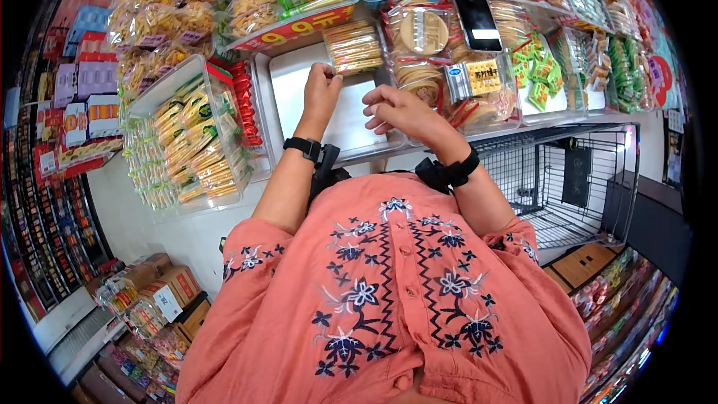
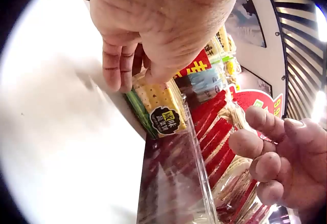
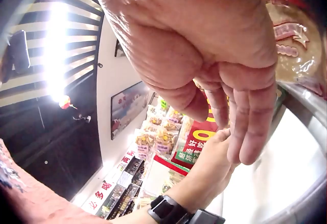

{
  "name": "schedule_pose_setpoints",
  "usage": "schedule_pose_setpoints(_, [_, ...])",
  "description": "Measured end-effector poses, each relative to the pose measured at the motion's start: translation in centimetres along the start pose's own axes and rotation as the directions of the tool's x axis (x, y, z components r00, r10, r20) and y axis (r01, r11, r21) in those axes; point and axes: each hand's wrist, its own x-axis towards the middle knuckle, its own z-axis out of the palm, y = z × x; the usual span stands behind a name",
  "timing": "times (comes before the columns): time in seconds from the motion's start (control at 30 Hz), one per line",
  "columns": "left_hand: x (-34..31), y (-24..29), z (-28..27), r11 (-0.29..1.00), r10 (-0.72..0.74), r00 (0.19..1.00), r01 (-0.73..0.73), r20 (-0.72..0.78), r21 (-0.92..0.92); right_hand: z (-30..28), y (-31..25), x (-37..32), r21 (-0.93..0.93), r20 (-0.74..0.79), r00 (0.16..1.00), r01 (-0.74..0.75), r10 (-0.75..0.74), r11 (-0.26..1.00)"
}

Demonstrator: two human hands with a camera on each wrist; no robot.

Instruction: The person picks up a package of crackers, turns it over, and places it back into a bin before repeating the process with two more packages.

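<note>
In the head view my left hand [image 1: 320, 97] is at the near edge of a row of cracker packs [image 1: 354, 46], which stand at the back of a white-bottomed bin [image 1: 288, 82]. Its thumb and curled fingers pinch the edge of the front pack [image 2: 162, 104], a clear wrapper with a green side and a black label, in the left wrist view. My right hand [image 1: 407, 114] hovers over the bin's right side, fingers loosely bent and holding nothing. Bagged round flat biscuits [image 1: 419, 78] lie just beyond it.
A smartphone [image 1: 475, 15] lies on the biscuit bags to the right. Bins of wrapped snacks surround this one, including a tall clear bin [image 1: 191, 135] on the left. A wire shopping cart [image 1: 576, 179] stands at right, against the display.
</note>
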Motion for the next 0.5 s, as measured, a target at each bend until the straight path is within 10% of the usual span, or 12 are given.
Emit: schedule_pose_setpoints(0.5, [0.6,-0.6,1.0,0.994,-0.107,0.994,0.107,0.015,-0.007,0.2,1.3,0.9,-0.018,-0.061,0.998,-0.002,0.001,1.000])
